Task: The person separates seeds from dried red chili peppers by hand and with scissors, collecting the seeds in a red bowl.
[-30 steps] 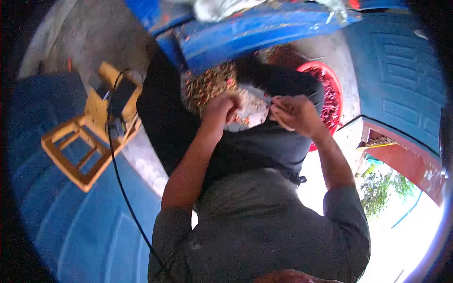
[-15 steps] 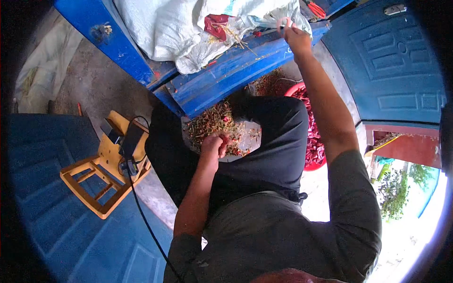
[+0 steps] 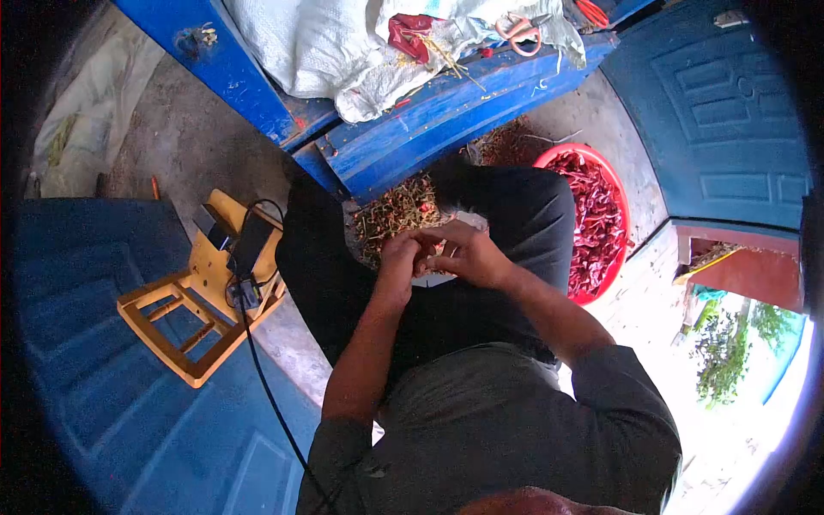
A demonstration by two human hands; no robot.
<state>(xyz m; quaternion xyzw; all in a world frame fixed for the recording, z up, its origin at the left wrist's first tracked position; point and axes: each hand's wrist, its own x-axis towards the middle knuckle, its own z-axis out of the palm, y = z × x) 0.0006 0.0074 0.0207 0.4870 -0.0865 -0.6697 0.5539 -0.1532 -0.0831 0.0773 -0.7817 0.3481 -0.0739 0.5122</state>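
My left hand [image 3: 399, 264] is closed, and a bit of dark red, like a dried chilli [image 3: 422, 256], shows at its fingertips. Against it, my right hand [image 3: 470, 253] bends its thumb and fingers together; what they pinch is too small to make out. Both hands meet over my lap, above a light-coloured container [image 3: 350, 236] with a heap of stems and chilli scraps [image 3: 395, 215]. Pink-handled scissors [image 3: 520, 36] lie on the white woven sack [image 3: 309, 47], away from both hands.
A red basin [image 3: 624, 202] full of dried red chillies stands beside my right knee. Ahead is a blue wooden bench [image 3: 446, 112] bearing the sack and a red scrap [image 3: 410, 36]. A wooden chair [image 3: 197, 369] with a black cable [image 3: 262, 369] is at left.
My right hand has let go of the pink scissors on the sack and come down to my left hand. My left hand stays over the scraps. The view has shifted slightly.
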